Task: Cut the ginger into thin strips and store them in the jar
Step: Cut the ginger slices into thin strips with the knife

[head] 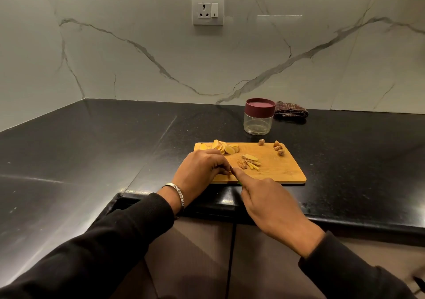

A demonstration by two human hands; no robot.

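A wooden cutting board point(282, 169) lies on the black counter. Yellow ginger slices point(222, 147) are heaped at its far left corner. A few cut strips point(251, 161) lie near its middle, and brown peel bits point(278, 148) sit at its far right. My left hand point(202, 169) rests on the board's near left part, fingers curled down on a piece of ginger that it hides. My right hand point(269, 204) grips a knife, forefinger stretched along the blade; only a sliver of its green handle point(308, 183) shows. The clear jar point(258, 120) with a maroon lid stands closed behind the board.
A folded checked cloth point(290, 111) lies right of the jar against the marble wall. A wall socket point(208, 10) is mounted above. The black counter point(92, 142) wraps round to the left, its front edge just below my hands.
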